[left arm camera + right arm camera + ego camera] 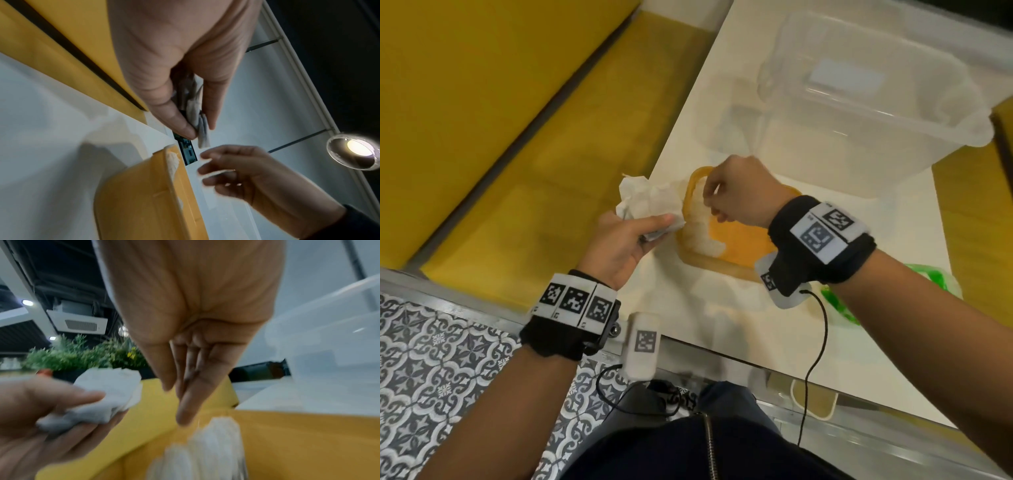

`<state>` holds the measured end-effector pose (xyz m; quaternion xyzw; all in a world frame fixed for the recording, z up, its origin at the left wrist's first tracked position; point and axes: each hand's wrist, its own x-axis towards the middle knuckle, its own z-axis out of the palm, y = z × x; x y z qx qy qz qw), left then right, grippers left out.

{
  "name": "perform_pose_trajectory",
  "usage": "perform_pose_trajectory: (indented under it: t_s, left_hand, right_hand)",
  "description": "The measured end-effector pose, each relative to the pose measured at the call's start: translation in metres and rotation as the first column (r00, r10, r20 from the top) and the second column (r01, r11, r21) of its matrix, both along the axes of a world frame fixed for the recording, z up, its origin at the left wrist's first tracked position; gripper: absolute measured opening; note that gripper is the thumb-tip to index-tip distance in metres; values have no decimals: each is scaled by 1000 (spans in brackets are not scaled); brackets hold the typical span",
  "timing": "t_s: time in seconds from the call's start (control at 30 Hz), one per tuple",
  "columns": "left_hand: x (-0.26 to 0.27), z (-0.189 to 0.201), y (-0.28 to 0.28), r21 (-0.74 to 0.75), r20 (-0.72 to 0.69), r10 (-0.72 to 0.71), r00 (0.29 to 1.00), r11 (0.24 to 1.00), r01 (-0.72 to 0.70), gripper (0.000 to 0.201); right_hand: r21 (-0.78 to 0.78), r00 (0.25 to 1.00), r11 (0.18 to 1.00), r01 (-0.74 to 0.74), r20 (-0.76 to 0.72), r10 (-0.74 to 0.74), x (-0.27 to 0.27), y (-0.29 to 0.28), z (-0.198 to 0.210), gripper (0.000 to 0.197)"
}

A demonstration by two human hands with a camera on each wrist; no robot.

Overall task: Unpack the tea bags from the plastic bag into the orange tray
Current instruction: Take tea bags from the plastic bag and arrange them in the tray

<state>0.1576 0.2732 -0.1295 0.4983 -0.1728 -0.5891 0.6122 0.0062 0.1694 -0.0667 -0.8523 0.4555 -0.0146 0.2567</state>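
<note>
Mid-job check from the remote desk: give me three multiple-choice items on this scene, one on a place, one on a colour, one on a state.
1. Where do the unpacked tea bags lie?
A. in the tray
B. in the clear bin
C. on the floor

2. What colour is the tray?
A. blue
B. orange
C. black

3. What is the left hand doing?
A. resting flat on the table
B. hanging open
C. holding a bunch of white tea bags

Answers: 1 A, a white row lies along the tray's left side. 2 B, its rim and floor show orange beneath the right hand. 3 C, thumb and fingers clamp the bunch beside the tray.
</note>
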Motion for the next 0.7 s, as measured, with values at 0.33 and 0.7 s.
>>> perform_pose_trajectory:
  t_s: [0.33,0.7]
  left_hand:
    - [-25,16,-14,-83,-2,-172,985,982,171,21]
    - [-14,14,-20,-72,-50,-14,999,997,10,25]
  right_hand:
    - [49,912,999,8,410,-28,-18,9,14,13]
    - [54,998,998,20,-56,-17,-35,-16,-17,23]
